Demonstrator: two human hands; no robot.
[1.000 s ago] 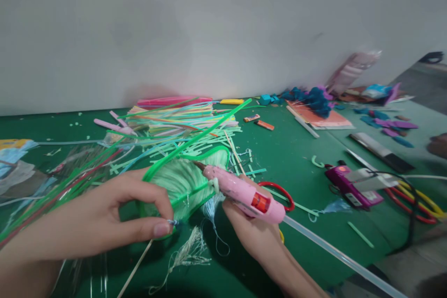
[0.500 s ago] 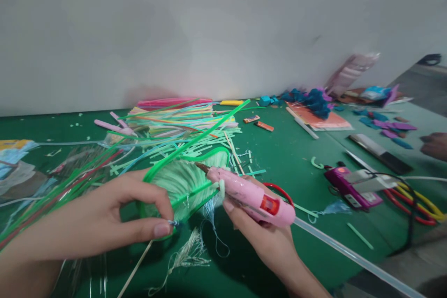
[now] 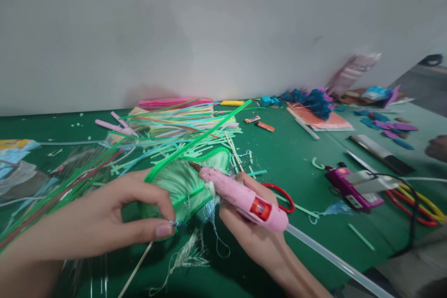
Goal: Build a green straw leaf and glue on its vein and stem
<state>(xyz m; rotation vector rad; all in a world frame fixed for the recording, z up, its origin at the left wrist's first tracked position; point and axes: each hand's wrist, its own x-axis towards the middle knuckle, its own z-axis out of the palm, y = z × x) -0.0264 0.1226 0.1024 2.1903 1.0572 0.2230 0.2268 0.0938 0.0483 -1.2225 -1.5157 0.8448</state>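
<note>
Pale green fan-shaped piece, ribbed and edged with a bright green strip, lying on the green table at centre, between the two hands. Left hand at 8 o'clock of the piece, thumb and forefinger pinched closed on its narrow lower tip, where a blue thread tassel hangs at 5 o'clock. Thin wooden stick running from that pinch toward 7 o'clock. Right hand at 4 o'clock of the piece, fingers wrapped tight around a pink glue gun; nozzle pointing toward 10 o'clock, tip resting on the upper right part of the ribbed surface. Clear glue stick trailing from the gun's rear toward 4 o'clock. Red-handled scissors just behind the gun at 3 o'clock. Heap of coloured straws at 12 o'clock of the piece. Purple glue gun well apart at 3 o'clock. Another person's hand at the far right edge.
</note>
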